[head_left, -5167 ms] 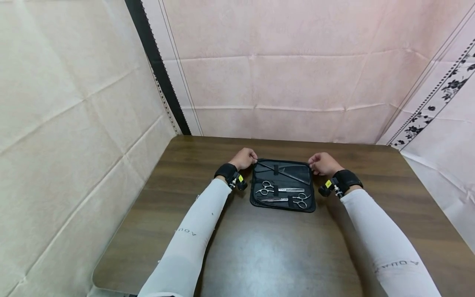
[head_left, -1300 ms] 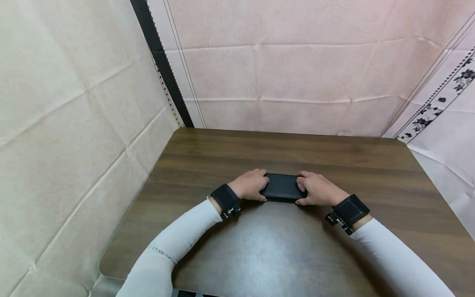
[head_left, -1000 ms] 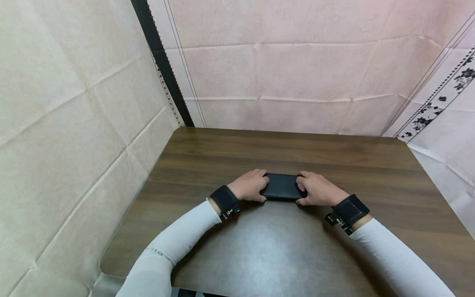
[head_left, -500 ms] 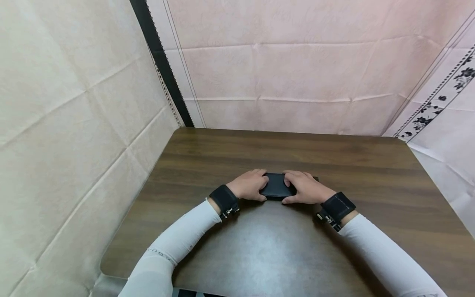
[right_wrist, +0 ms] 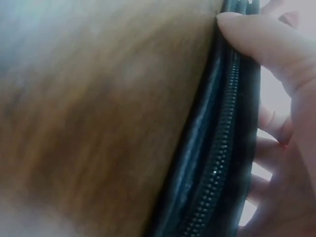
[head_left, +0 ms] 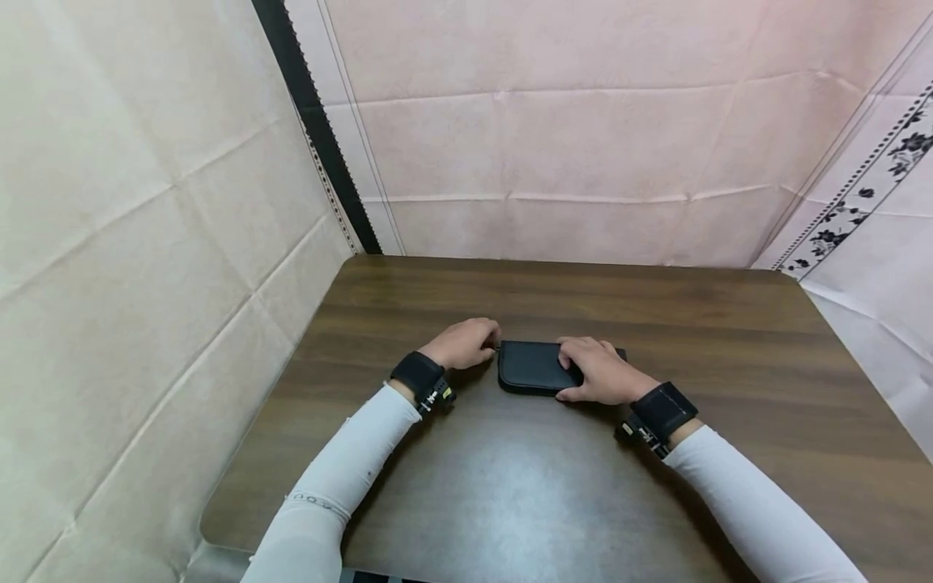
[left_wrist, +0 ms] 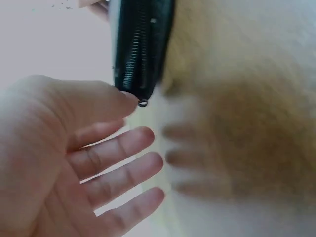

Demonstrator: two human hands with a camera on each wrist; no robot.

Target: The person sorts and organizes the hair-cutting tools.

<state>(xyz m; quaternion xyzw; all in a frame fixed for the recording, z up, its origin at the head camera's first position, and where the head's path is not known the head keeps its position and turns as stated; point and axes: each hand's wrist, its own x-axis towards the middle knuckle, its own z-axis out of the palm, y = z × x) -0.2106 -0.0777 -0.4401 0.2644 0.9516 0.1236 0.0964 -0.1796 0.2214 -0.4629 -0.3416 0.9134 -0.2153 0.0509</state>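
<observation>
A black zippered scissors case (head_left: 530, 366) lies folded on the table, its contents hidden inside. My right hand (head_left: 601, 372) grips it across the right half, thumb on the front edge and fingers over the top. In the right wrist view the thumb presses beside the zipper teeth (right_wrist: 219, 148), which run apart from each other along the edge. My left hand (head_left: 465, 343) is at the case's left end. There its thumb and index finger pinch at the zipper pull (left_wrist: 143, 103), mostly covered by the thumb; the other fingers extend loosely.
The brown wooden table (head_left: 554, 478) extends around the case on all sides. Pale cloth (head_left: 583, 146) hangs behind it, and another sheet (head_left: 146, 243) hangs along the left. Each wrist wears a black strap with a small camera.
Earlier the case lay spread, showing scissors and a comb; now it is folded. The right hand has shifted left along it. My left hand has left its grip and moved to the left end.
</observation>
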